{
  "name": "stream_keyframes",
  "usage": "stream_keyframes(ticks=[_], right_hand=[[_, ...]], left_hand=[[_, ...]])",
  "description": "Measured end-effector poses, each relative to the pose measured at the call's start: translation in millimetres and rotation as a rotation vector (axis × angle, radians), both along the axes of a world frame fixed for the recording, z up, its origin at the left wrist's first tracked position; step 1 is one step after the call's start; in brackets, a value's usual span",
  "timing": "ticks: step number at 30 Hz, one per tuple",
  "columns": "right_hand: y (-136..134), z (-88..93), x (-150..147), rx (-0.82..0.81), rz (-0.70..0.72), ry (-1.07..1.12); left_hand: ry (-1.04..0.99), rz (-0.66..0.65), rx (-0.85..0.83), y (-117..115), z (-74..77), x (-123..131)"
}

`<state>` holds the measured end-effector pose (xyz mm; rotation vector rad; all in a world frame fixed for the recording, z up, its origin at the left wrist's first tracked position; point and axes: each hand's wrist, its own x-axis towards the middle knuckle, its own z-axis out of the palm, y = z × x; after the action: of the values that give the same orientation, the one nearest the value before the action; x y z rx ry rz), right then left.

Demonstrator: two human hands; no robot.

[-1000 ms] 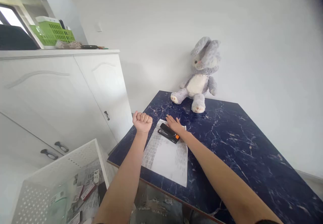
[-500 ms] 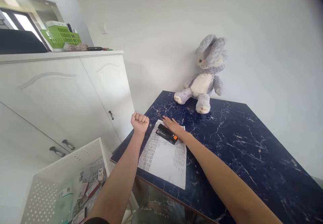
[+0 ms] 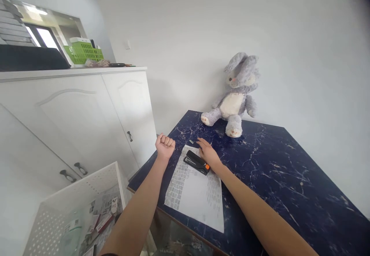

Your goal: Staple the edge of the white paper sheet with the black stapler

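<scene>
Operator: Loc. of black stapler w/ orange end (image 3: 197, 162)?
Inspector: It lay flat on far end of printed white paper sheet (image 3: 196, 194), on dark blue marbled table (image 3: 274, 171).
Operator: Hands?
Inspector: R hand (image 3: 209, 154) was flat, fingers extended, just beside stapler, gripping nothing. L hand (image 3: 165, 146) was clenched to fist near table's left edge; contents not visible.

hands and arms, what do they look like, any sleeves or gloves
The left hand and right hand are bare: no gloves, rings or watch visible. Both forearms are uncovered. A dark sleeve edge just shows on the left arm at the picture's bottom.
</scene>
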<state>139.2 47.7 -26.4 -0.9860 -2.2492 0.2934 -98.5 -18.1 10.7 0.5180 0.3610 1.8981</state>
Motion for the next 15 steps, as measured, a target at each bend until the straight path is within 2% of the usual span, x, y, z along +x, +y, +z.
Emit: stream_keyframes(ticks=[3,5,7,11,15], right_hand=[[-27,17.8,13,-0.163,-0.117,0.293],[-50,29.2,18,-0.251,-0.034,0.334],[-71,36.3,19,-0.271,0.084,0.258],[-94,32.7,13,-0.229,0.079,0.122],[-93,23.2,16,-0.284,0.063,0.105]], left_hand=[[-0.009,-0.01,0.007,3,-2.0,2],[-0.019,-0.033,0.009,6,-3.6,5],[-0.028,-0.066,0.007,9,-4.9,10],[-0.013,-0.167,0.0,13,-6.0,24],[0.06,-0.239,-0.034,15,-7.7,41]])
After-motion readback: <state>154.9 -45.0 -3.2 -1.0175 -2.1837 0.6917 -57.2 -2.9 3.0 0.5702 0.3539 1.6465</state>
